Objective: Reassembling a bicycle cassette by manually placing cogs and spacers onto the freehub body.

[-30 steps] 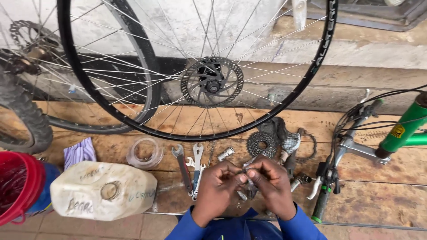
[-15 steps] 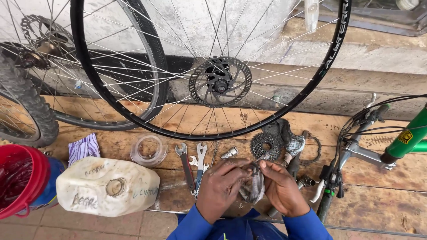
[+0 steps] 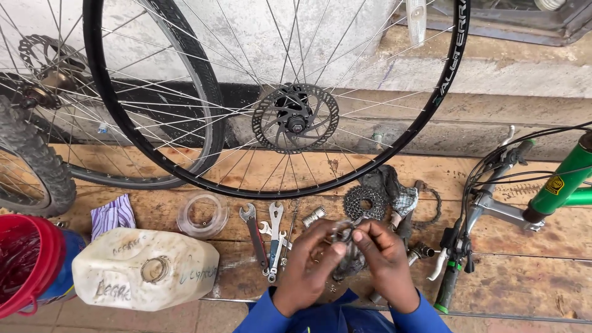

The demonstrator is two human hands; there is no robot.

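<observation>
While both my hands pinch it, left hand (image 3: 306,266) and right hand (image 3: 383,259) closed on a small metal ring (image 3: 343,232), it hovers above the bench (image 3: 512,246), near the cassette (image 3: 364,202), kept high for inspection

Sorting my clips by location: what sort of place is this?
Probably an informal bicycle repair spot: a black spoked wheel with disc rotor, steel spanners on worn wooden planks, and a green bicycle frame.

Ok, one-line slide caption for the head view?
Both hands, left hand and right hand, pinch a small metal ring above wrenches on wooden planks.
</observation>
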